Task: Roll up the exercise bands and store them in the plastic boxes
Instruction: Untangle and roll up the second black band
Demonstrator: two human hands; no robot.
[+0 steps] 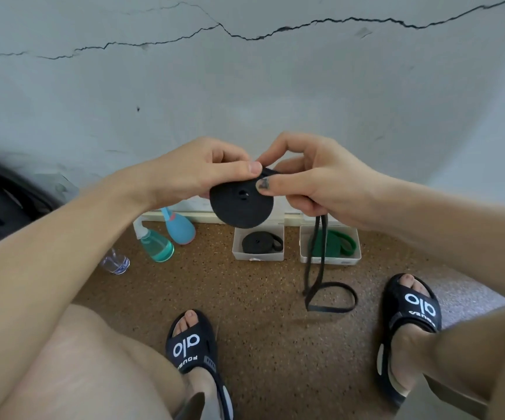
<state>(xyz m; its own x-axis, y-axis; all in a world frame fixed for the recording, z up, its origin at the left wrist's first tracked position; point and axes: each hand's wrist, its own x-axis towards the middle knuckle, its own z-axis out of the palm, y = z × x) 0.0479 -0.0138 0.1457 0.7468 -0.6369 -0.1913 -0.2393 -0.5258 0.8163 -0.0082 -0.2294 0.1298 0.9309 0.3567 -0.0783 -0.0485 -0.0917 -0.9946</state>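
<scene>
We hold the black band roll (240, 204) up in front of the wall, our left hand (202, 171) pinching its top edge and our right hand (311, 180) pinching its right side. Its loose tail (321, 268) hangs to the floor (260, 298) before two plastic boxes, one (258, 257) with a rolled black band (260, 242), one (331, 259) with a green band (334, 244).

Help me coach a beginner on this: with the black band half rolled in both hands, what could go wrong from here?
1. The black coil is only pinched near its top edge by the left hand and right hand; it might spring loose.
2. The unrolled tail lies looped on the floor near the right sandal and could snag.
3. The left box already holds a black roll, so space may be tight.
</scene>
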